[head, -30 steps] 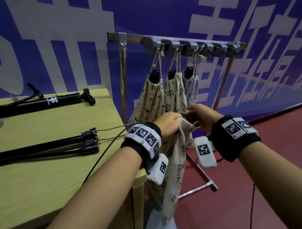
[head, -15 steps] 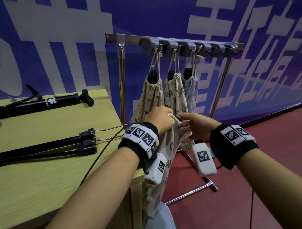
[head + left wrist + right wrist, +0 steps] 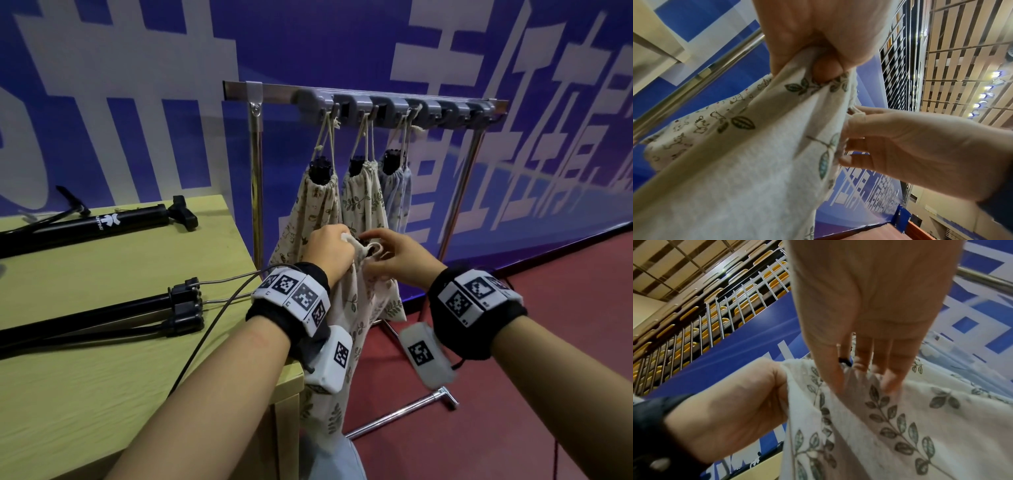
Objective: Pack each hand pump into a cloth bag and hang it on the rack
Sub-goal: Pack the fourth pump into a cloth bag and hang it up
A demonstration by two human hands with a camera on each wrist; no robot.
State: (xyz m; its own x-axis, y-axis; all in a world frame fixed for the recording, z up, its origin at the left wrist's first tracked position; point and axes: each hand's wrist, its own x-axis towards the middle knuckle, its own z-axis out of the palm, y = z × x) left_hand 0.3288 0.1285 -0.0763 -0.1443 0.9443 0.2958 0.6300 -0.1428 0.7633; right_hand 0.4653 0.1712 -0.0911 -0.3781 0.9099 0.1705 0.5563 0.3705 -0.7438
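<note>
Both hands are working at the mouth of a leaf-print bag [image 3: 356, 308] hanging off the counter [image 3: 102, 342] edge, at 6 o'clock from the rack [image 3: 363, 99]. The left hand [image 3: 330, 253] is gripping the gathered neck in a closed fist, probably steadying it so the cord can be drawn. The right hand [image 3: 399, 260] is pinching the drawstring [image 3: 373, 247], other fingers loose. Three filled bags are hanging; pumps [image 3: 92, 222] are lying on the counter at 9 o'clock.

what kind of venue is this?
Probably an indoor sports hall or arena: tiered yellow spectator seats behind railings, a big blue banner wall with large white characters, and a red sports-type floor.
</note>
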